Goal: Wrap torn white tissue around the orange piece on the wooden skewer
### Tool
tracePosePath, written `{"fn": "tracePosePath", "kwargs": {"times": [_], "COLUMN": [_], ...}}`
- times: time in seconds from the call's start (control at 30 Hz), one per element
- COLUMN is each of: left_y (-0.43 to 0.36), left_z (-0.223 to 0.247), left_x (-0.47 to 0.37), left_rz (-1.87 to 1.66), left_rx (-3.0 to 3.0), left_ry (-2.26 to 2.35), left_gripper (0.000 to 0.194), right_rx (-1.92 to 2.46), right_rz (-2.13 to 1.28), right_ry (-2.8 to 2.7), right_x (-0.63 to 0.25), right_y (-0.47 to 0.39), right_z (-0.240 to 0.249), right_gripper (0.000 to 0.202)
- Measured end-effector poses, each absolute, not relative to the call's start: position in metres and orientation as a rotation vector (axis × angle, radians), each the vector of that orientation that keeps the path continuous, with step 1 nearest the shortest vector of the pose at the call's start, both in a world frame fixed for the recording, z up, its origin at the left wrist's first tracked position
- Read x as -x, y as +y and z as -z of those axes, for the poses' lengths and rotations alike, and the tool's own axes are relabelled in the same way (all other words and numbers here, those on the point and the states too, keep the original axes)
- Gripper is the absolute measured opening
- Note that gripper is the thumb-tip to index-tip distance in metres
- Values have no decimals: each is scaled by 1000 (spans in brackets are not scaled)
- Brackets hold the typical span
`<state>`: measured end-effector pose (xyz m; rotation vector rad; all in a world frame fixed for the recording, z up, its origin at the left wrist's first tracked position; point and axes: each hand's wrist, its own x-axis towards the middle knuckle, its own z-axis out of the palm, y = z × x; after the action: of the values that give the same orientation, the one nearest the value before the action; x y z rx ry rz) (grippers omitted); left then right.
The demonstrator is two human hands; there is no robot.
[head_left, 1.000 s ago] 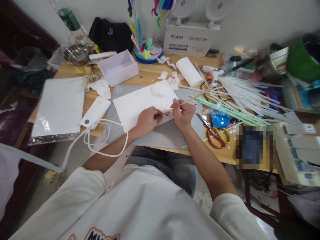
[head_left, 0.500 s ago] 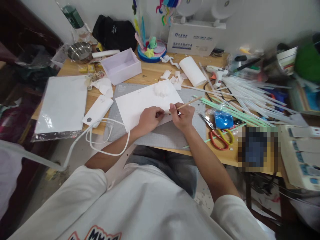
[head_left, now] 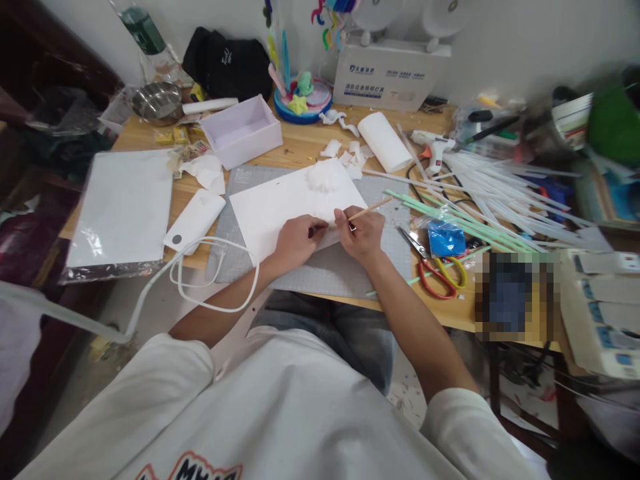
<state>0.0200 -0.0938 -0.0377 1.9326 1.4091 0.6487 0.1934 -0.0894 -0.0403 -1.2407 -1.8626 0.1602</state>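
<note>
My right hand (head_left: 361, 233) is closed round a thin wooden stick (head_left: 371, 208), whose free end points up to the right. Facing it, my left hand (head_left: 300, 241) has its thumb and fingers pinched together; what they hold, if anything, is too small to make out. Both hands rest over the near part of a white sheet (head_left: 270, 203). A fluffy white clump (head_left: 323, 178) lies on the sheet's far side. Beneath the sheet is a grey cutting mat (head_left: 345, 277).
Right of the mat lie scissors (head_left: 435, 265), green sticks (head_left: 450, 223), many clear glue sticks (head_left: 505, 190) and a glue gun (head_left: 437, 150). A lilac box (head_left: 243, 132) and a white roll (head_left: 384, 141) stand behind. A white cable (head_left: 220, 308) loops over my left forearm.
My right hand has shifted slightly left towards my left hand, and the stick's free end has moved left and a little down. My left hand stays about where it was.
</note>
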Motion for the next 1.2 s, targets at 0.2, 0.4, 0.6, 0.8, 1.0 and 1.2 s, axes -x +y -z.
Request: {"fn": "tracePosePath", "kwargs": {"times": [0.2,0.4,0.6,0.8,1.0,1.2], "left_y": [-93,-96,-99,-102,-101,-100], "left_z": [37,35,33,26,24,30], "left_x": [-20,-20,-23,-31,-33,-29], "left_rz": [-641,-664,-623,-463,-470,-569], "left_rx": [-1934,-1951,-2043,-2123,-2094,-2045], "left_ry": [1400,1394,1444,1524,1544,1486], "left_gripper": [24,24,17,33,26,22], "right_rx": [1204,1150,1235,1341,1391,1382], "right_rz": [-62,-27,-144,-305,-266,-253], "right_ry": [-1875,-1957,-1958,-1735,-1559,-1488], "right_x": [-194,-188,-183,-187,-190,-193], "right_y": [-90,-91,-90,-89,-91,-91], "right_z": [41,44,43,37,35,31], "right_gripper": [48,45,50,55,60,63]}}
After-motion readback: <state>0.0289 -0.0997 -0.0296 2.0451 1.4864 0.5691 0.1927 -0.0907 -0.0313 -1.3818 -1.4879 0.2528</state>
